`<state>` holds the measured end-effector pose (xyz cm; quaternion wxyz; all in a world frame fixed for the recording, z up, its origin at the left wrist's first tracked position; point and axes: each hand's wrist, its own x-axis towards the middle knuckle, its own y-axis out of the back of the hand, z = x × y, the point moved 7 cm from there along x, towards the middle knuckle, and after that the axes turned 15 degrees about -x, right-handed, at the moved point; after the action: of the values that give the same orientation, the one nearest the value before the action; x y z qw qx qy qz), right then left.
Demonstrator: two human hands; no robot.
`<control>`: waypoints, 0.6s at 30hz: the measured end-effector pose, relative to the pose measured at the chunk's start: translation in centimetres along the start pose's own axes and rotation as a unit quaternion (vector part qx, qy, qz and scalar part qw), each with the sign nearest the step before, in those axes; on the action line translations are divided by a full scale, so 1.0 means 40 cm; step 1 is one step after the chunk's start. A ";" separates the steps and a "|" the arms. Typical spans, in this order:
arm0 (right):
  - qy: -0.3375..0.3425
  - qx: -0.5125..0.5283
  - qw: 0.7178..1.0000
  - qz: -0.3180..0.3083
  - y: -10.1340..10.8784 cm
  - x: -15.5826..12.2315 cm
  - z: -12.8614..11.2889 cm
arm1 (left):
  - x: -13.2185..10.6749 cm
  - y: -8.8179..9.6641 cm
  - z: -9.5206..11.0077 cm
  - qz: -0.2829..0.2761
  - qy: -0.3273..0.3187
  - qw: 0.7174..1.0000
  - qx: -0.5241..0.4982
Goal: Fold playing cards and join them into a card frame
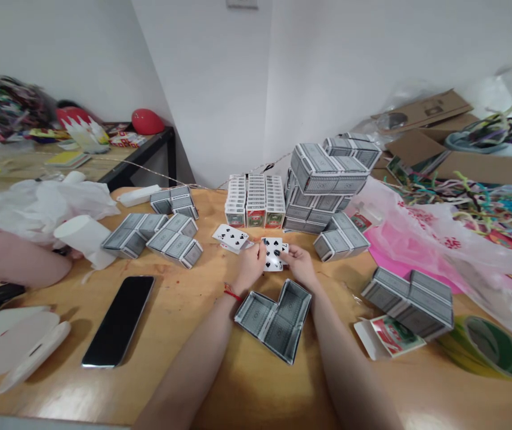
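Both my hands meet at the middle of the wooden table [238, 388]. My left hand [251, 266] and my right hand [299, 263] pinch the two sides of a small stack of playing cards [273, 254], a black spade card facing up. Just left of them a few loose cards [231, 237] lie face up. A folded structure of grey-backed cards [274, 318] sits between my forearms, close to my wrists. A red string circles my left wrist.
Card-built blocks stand at left [155, 237], at right [410, 298] and stacked high behind [325, 179]. Boxed decks [255, 202] line the back. A black phone [119, 319] lies at left, a tape roll [491, 352] and pink plastic bag [417, 239] at right.
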<state>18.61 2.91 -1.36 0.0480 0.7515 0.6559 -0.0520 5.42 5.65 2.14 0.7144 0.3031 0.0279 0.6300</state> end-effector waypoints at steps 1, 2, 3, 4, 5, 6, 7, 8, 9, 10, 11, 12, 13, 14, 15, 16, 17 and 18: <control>0.000 0.004 1.000 0.004 0.001 0.000 0.000 | -0.001 0.000 0.001 0.004 -0.002 1.000 -0.006; -0.001 0.007 1.000 0.007 0.002 0.000 0.000 | -0.001 -0.001 0.003 0.006 -0.005 1.000 -0.010; -0.002 0.009 1.000 0.008 0.002 0.000 0.000 | -0.001 -0.001 0.004 0.007 -0.009 1.000 -0.014; -0.003 0.010 1.000 0.008 0.002 0.000 0.001 | -0.001 -0.002 0.006 0.009 -0.013 1.000 -0.017; -0.004 0.010 1.000 0.008 0.002 0.000 0.001 | -0.001 -0.002 0.007 0.008 -0.017 1.000 -0.019; -0.004 0.009 1.000 0.008 0.002 -0.001 0.001 | -0.001 -0.002 0.007 0.007 -0.020 1.000 -0.022; -0.003 0.007 1.000 0.008 0.002 -0.001 0.001 | -0.002 -0.001 0.007 0.007 -0.021 0.999 -0.024; -0.001 0.006 1.000 0.008 0.003 -0.002 0.001 | -0.002 -0.001 0.006 0.005 -0.019 0.999 -0.025; 0.000 0.005 1.000 0.007 0.003 -0.002 0.000 | -0.003 0.000 0.005 0.004 -0.017 0.999 -0.027; 0.000 0.003 1.000 0.006 0.002 -0.002 0.001 | -0.004 0.000 0.005 0.002 -0.013 1.000 -0.028; -0.001 0.001 1.000 0.004 0.002 -0.002 0.002 | -0.004 0.000 0.004 0.000 -0.011 1.000 -0.028; -0.003 -0.002 1.000 0.002 0.002 -0.001 0.003 | -0.004 0.001 0.004 0.000 -0.008 1.000 -0.024; -0.005 -0.005 1.000 0.001 0.002 0.000 0.004 | -0.004 0.001 0.004 0.000 -0.007 1.000 -0.019; -0.006 -0.008 1.000 0.001 0.003 0.001 0.006 | -0.004 0.001 0.005 0.001 -0.005 1.000 -0.011; -0.006 -0.011 1.000 0.002 0.004 0.002 0.006 | -0.003 0.002 0.005 0.002 -0.003 1.000 -0.003; -0.005 -0.014 1.000 0.003 0.005 0.003 0.007 | -0.002 0.002 0.005 0.003 0.000 1.000 0.005; -0.004 -0.017 1.000 0.003 0.006 0.004 0.007 | -0.001 0.002 0.005 0.003 0.003 1.000 0.009; -0.002 -0.020 1.000 0.003 0.007 0.004 0.007 | 0.000 0.002 0.005 0.003 0.005 1.000 0.010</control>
<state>18.89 3.01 -1.66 0.0648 0.7526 0.6541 -0.0401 5.44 5.58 2.32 0.7097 0.3069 0.0371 0.6331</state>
